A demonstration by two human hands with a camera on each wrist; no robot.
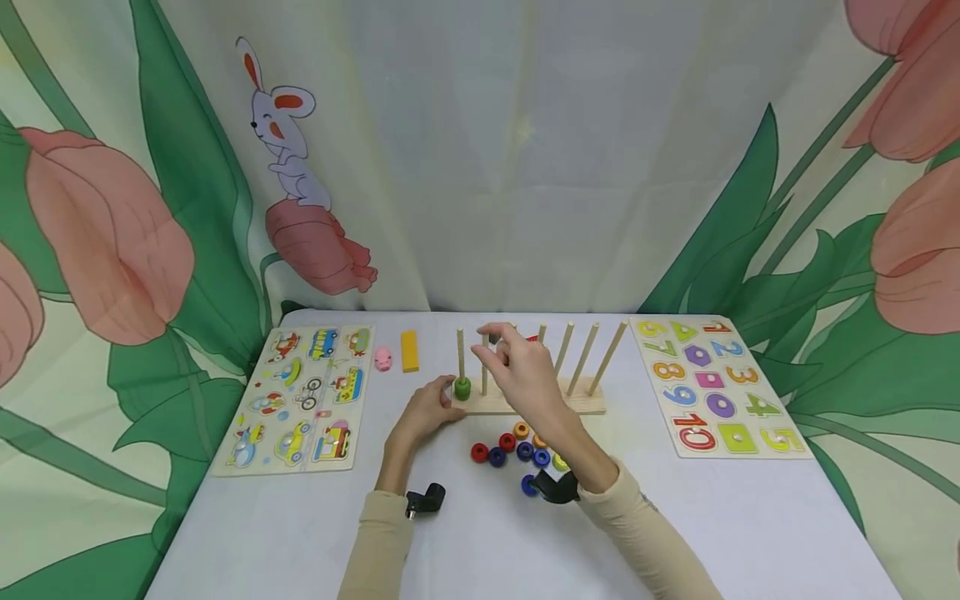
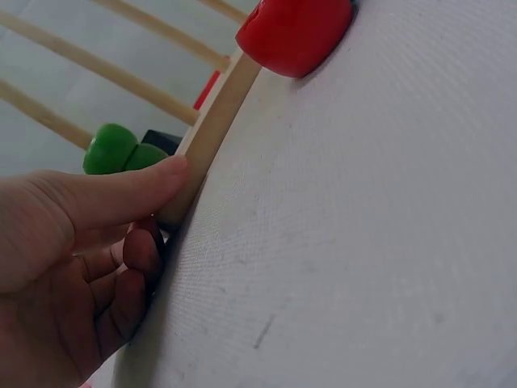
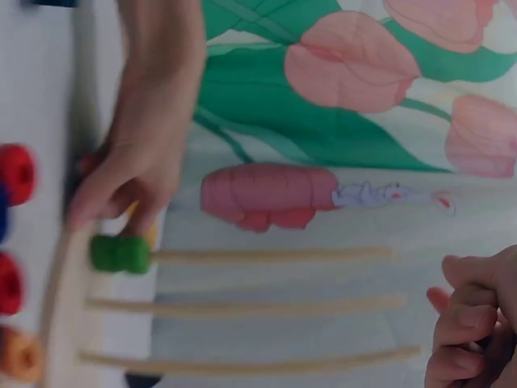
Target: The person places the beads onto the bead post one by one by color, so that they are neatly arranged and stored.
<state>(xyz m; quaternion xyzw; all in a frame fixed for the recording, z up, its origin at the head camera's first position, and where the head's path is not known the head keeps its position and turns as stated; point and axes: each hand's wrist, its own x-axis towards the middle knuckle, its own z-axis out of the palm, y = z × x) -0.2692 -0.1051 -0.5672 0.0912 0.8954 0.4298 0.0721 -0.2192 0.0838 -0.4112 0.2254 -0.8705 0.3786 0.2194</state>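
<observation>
My left hand (image 1: 429, 410) grips the left end of a wooden peg stand (image 1: 480, 403), thumb on its front edge in the left wrist view. Two green beads (image 3: 119, 254) sit stacked at the bottom of the leftmost peg (image 1: 461, 354). My right hand (image 1: 522, 373) is raised in front of the stand, near the tops of the left pegs. Its thumb and forefinger are spread apart with nothing seen between them, while the other fingers curl in. Red beads (image 1: 479, 452), blue beads (image 1: 525, 451) and orange beads (image 1: 521, 430) lie loose before the stand.
A vehicle puzzle board (image 1: 296, 400) lies at left, a number puzzle board (image 1: 720, 387) at right. Between the left board and the stand are a small pink toy (image 1: 383, 358) and a yellow block (image 1: 409, 351). A printed curtain (image 1: 480, 167) hangs behind the table.
</observation>
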